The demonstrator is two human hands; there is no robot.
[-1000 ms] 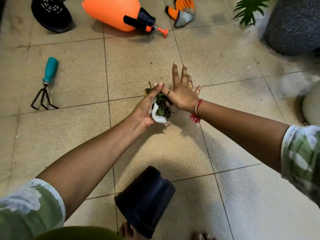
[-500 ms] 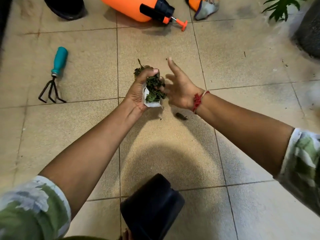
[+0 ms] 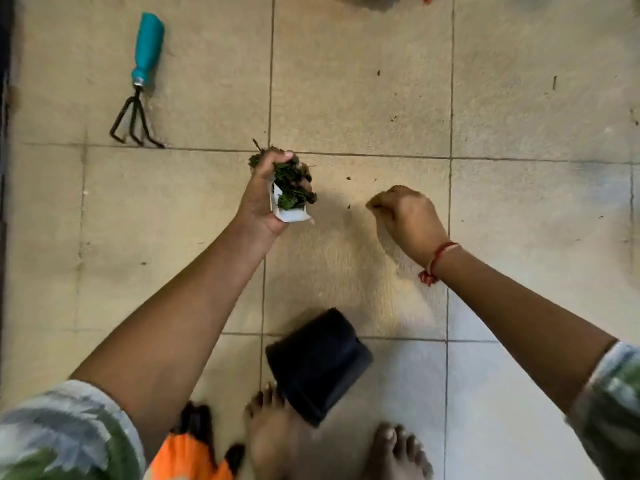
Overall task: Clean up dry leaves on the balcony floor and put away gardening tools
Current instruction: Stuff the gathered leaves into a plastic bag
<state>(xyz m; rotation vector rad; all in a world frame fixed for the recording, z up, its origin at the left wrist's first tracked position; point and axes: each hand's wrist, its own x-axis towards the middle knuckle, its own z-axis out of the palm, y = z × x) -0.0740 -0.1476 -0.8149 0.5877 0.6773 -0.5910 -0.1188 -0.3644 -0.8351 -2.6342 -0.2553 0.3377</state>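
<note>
My left hand (image 3: 258,202) grips a bunch of dry dark-green leaves (image 3: 291,188) together with a white scrap of paper (image 3: 289,213), held a little above the beige tiled floor (image 3: 363,98). To its right, my right hand (image 3: 408,220) is low over the floor with curled fingers, its fingertips pinched together on what looks like a small dark leaf bit. A hand rake (image 3: 142,77) with a teal handle and black prongs lies on the floor at the upper left, away from both hands.
A black plastic pot (image 3: 318,365) lies on its side by my bare feet (image 3: 273,438). An orange and black object (image 3: 187,459) shows at the bottom edge. Small leaf crumbs (image 3: 348,178) dot the tiles between and beyond my hands.
My right hand left the bunch, moved right and down, and its fingers curled. A leaf that had dropped to the floor is gone from sight. The view tilted down, so sprayer and gloves left the frame.
</note>
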